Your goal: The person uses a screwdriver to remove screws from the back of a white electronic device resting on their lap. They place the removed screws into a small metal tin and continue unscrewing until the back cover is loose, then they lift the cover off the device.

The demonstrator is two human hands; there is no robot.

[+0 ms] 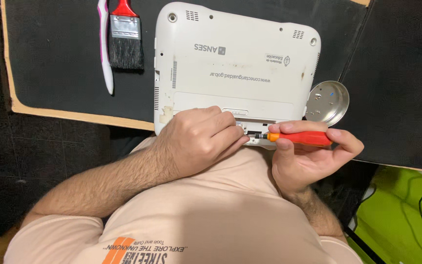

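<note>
White netbook lies underside up on the black mat, its near edge hanging over toward your chest. Your left hand sits at the netbook's 6 o'clock edge, fingers curled tight together and pressed against the casing beside the battery slot. Your right hand is at about 5 o'clock of the netbook, thumb and fingers pinching the red-handled screwdriver; the shaft lies flat, tip pointing to 9 o'clock, meeting the casing just beside your left fingertips. Round metal dish rests at the netbook's 4 o'clock corner, touching or nearly so. At 10 o'clock, well apart: a red-handled paintbrush and a pink-and-white toothbrush, side by side.
</note>
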